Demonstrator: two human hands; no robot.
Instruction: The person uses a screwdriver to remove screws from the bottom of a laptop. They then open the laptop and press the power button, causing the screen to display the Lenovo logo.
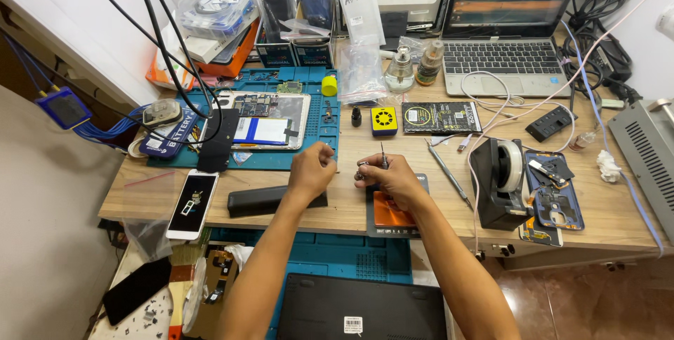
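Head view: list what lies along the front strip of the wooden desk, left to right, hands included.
White phone → long black bar → left hand → right hand, holding a small screwdriver → metal tweezers → black tape dispenser → blue phone frame.
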